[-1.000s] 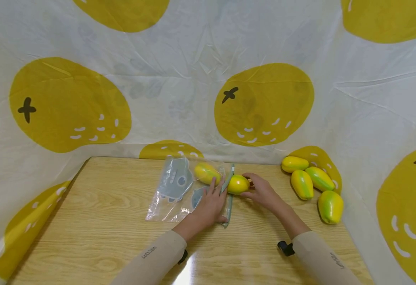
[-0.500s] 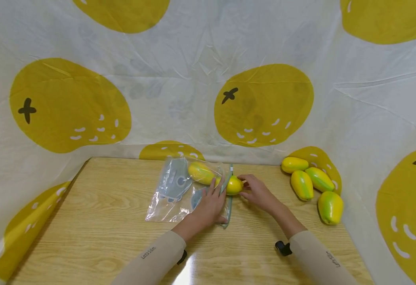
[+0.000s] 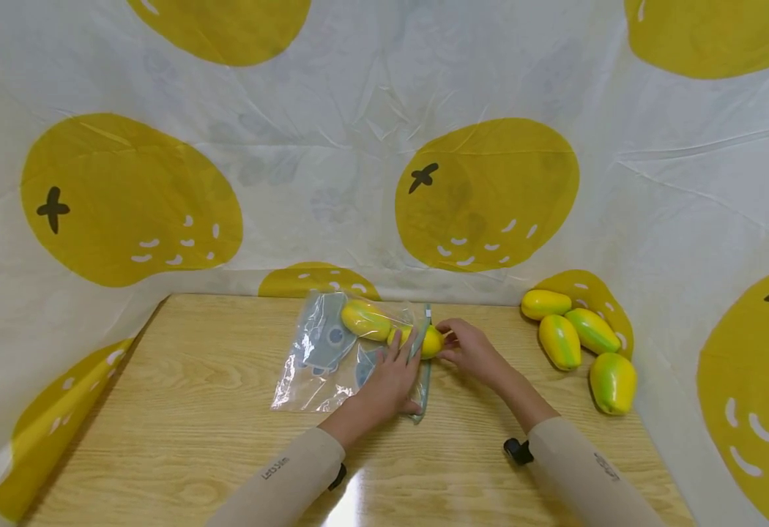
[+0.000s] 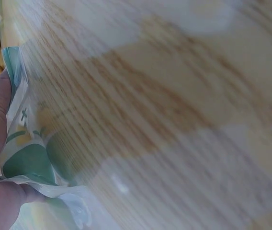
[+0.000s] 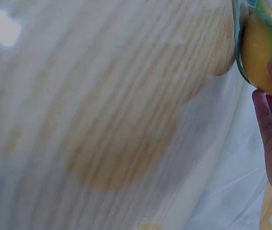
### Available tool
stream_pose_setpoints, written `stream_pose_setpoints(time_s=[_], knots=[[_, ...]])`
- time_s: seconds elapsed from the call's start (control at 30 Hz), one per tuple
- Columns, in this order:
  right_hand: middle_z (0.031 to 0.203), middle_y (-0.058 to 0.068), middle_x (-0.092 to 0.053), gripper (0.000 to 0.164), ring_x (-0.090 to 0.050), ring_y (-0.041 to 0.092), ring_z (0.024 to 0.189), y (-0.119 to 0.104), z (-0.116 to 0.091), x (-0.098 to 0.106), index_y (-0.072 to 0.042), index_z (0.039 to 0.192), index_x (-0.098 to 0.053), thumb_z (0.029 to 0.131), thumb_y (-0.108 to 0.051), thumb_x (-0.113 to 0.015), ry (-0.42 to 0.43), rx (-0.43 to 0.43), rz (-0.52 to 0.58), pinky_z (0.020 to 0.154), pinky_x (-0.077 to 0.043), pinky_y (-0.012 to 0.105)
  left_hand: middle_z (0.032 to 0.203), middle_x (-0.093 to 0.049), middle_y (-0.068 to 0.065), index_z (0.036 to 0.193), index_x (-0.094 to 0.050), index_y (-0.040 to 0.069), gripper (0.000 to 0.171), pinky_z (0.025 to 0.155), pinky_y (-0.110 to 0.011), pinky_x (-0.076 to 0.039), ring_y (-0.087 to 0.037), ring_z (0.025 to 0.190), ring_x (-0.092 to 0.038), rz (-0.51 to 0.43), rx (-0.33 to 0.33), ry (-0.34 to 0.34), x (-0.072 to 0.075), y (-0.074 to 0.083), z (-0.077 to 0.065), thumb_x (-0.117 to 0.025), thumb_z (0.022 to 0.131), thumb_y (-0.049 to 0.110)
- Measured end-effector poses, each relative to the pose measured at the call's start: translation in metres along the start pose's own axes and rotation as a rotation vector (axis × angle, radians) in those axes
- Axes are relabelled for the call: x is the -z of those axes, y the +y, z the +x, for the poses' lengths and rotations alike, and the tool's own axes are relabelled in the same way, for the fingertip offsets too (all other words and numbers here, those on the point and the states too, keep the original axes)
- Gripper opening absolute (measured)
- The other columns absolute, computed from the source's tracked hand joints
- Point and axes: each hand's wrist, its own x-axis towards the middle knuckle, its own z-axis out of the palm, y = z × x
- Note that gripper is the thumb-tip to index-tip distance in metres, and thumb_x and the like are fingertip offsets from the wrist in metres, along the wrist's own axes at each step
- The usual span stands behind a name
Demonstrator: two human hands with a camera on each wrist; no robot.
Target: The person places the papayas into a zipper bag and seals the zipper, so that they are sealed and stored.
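A clear plastic zip bag (image 3: 321, 348) with grey-blue animal prints lies flat, its green-edged mouth facing right. My left hand (image 3: 387, 382) rests over the mouth end; in the left wrist view its thumb and a finger hold the bag's rim (image 4: 12, 64). One yellow-green papaya (image 3: 365, 320) lies fully inside. A second papaya (image 3: 433, 342) sits partly through the mouth, its left part under the film and left fingers. My right hand (image 3: 475, 353) holds this one's outer end with fingers and thumb, also seen around the papaya (image 5: 262, 52) in the right wrist view.
Several more papayas (image 3: 559, 342) lie grouped at the table's right back corner. The wooden table (image 3: 180, 417) meets a white curtain (image 3: 332, 205) with large yellow fruit prints at the back and sides.
My right hand has moved left, pushing the second papaya further through the bag's mouth. The papaya inside has shifted left. My left hand has stayed in place.
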Motion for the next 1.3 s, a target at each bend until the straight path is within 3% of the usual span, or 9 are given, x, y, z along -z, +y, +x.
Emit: stream_pose_setpoints(time_s=[0.4,0.73,0.97,1.3], knots=[[0.112,0.015,-0.071,0.042,-0.072,0.026,0.097,0.000,0.016,-0.003,0.001,0.120,-0.065,0.084,-0.009,-0.084,0.019,-0.023,-0.013,0.085,-0.061,0.038,0.174,0.005,-0.017,0.165,-0.018,0.004,0.130,0.115,-0.063,-0.039,-0.046,0.158,-0.009,0.073,-0.019,0.024,-0.003,0.000,0.000,-0.078,0.072,0.072],[0.102,0.013,-0.073,0.035,-0.073,0.024,0.090,-0.001,0.024,-0.006,0.000,0.111,-0.068,0.082,-0.010,-0.086,0.058,-0.017,-0.045,0.078,-0.062,0.033,0.174,0.007,-0.016,0.165,-0.017,0.005,0.130,0.115,-0.063,-0.039,-0.046,0.159,-0.008,0.065,-0.011,0.014,-0.002,0.001,0.000,-0.079,0.071,0.071],[0.096,0.010,-0.073,0.029,-0.072,0.021,0.085,-0.004,0.031,-0.007,-0.002,0.103,-0.069,0.082,-0.011,-0.086,0.093,-0.031,-0.082,0.074,-0.061,0.032,0.174,0.006,-0.017,0.165,-0.016,0.005,0.131,0.114,-0.064,-0.040,-0.046,0.158,-0.008,0.064,-0.023,0.034,-0.004,-0.001,-0.001,-0.079,0.072,0.071],[0.094,0.009,-0.071,0.026,-0.069,0.020,0.084,-0.005,0.032,-0.005,-0.003,0.101,-0.067,0.084,-0.013,-0.085,0.091,-0.033,-0.103,0.076,-0.060,0.036,0.174,0.003,-0.017,0.164,-0.024,0.004,0.129,0.114,-0.064,-0.040,-0.046,0.158,-0.010,0.049,-0.005,0.047,-0.007,-0.002,-0.001,-0.081,0.069,0.071]])
